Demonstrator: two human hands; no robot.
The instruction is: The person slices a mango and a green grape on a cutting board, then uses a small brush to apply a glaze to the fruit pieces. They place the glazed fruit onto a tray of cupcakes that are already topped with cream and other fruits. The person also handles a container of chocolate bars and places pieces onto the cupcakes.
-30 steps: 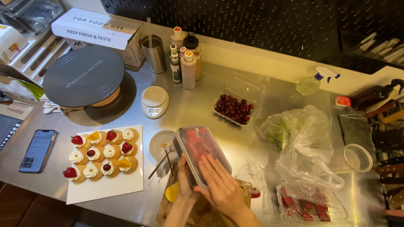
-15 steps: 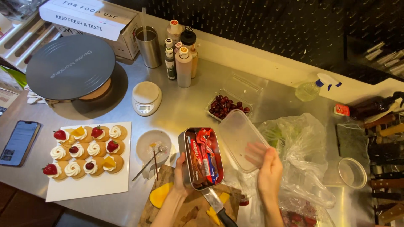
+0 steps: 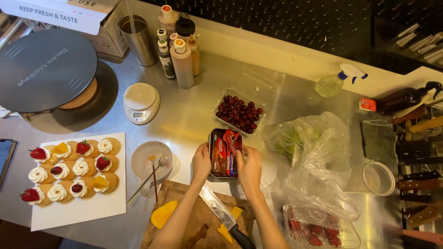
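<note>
A small rectangular container (image 3: 224,152) packed with red snack packets sits on the steel counter, just past a wooden cutting board (image 3: 194,221). My left hand (image 3: 201,162) grips its left side. My right hand (image 3: 249,168) holds the right side, fingertips touching the packets. The container has no lid on it. A knife (image 3: 221,214) lies diagonally on the board between my forearms, with yellow mango pieces (image 3: 164,214) beside it.
A tray of cherries (image 3: 239,112) stands behind the container, with crumpled plastic bags (image 3: 318,157) and a strawberry tray (image 3: 318,228) to the right. Left are a small bowl (image 3: 150,161), a white board (image 3: 78,207) of cream tartlets, a kitchen scale (image 3: 140,102), sauce bottles (image 3: 182,64) and a dark round appliance (image 3: 44,69).
My right hand lifted the clear lid off the container, carried it right, then came back empty to the container's right side. The camera view moved closer.
</note>
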